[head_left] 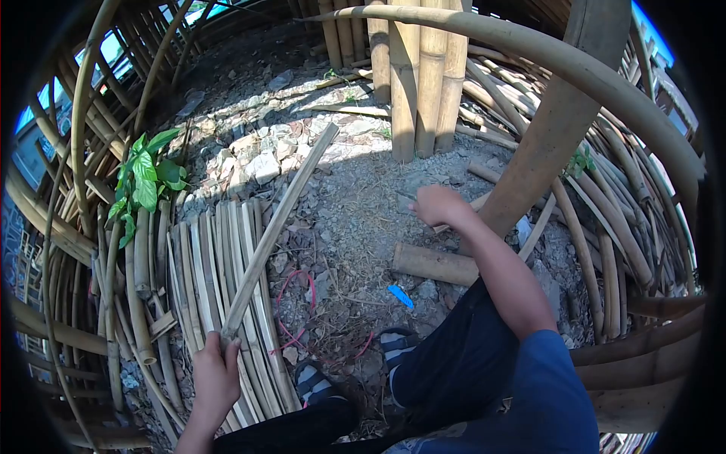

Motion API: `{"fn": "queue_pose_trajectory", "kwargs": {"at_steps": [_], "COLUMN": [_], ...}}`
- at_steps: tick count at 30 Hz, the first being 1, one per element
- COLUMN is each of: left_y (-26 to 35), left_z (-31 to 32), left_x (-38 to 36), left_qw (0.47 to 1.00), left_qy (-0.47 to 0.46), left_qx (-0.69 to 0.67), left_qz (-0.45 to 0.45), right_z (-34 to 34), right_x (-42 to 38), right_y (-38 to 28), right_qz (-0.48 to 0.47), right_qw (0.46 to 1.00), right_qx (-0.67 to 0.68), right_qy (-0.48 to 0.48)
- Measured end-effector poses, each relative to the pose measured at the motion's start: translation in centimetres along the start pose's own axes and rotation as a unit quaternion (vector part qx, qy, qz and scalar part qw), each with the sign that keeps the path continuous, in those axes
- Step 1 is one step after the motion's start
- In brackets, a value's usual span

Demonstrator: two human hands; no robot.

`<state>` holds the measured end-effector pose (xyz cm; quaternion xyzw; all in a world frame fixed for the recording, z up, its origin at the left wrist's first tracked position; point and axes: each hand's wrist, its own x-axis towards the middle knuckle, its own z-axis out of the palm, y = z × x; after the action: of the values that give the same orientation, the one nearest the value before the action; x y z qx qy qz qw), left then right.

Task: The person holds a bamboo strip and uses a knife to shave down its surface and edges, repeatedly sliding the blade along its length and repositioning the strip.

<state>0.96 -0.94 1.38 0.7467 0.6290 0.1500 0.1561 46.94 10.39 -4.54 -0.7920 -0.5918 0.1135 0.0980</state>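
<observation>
My left hand point(215, 378) is closed around the lower end of a long split bamboo slat point(281, 219), which slants up and to the right over the ground. Under it lies a row of similar bamboo slats point(219, 265), side by side. My right hand point(441, 206) is a fist held out in front, with a short thin grey blade-like tool point(406, 198) poking out on its left; most of that tool is hidden by the fingers. Below the fist, a short cut bamboo piece point(435, 264) rests on the dirt.
Upright bamboo posts point(429, 83) stand ahead, and a thick leaning post point(548, 136) rises beside my right arm. Bamboo poles point(612, 204) are heaped at right. A leafy plant point(145, 178), pink cord point(310, 287), blue scrap point(401, 296) and broken stones point(261, 163) are around.
</observation>
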Motion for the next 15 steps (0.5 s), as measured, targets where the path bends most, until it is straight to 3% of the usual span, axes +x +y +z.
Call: {"fn": "queue_pose_trajectory", "kwargs": {"at_steps": [3,4,5,11,13,15], "left_y": [0.6,0.7,0.5,-0.2,-0.1,-0.1], "left_z": [-0.6,-0.7,-0.6,0.1,0.0,-0.1], "left_x": [0.7,0.7,0.9,1.5,1.4,1.5], "left_qw": [1.000,0.999,0.999,0.998,0.998,0.998], "left_qy": [-0.014,-0.030,-0.028,-0.046,-0.050,-0.049], "left_qx": [0.007,0.012,0.012,0.019,0.023,0.015], "left_qz": [-0.022,-0.042,-0.045,-0.046,-0.040,-0.044], "right_z": [-1.2,-3.3,-4.4,-2.2,-2.0,-1.8], "right_x": [-0.2,-1.3,-1.7,-2.2,-2.7,-2.9], "right_y": [0.2,-1.2,-2.0,-3.6,-4.1,-4.6], "right_qz": [-0.045,0.004,0.054,-0.062,-0.052,-0.135], "right_qw": [0.995,0.972,0.915,0.828,0.851,0.858], "right_qx": [0.016,0.182,0.345,0.545,0.507,0.489], "right_qy": [-0.090,-0.149,-0.200,-0.117,-0.127,-0.086]}}
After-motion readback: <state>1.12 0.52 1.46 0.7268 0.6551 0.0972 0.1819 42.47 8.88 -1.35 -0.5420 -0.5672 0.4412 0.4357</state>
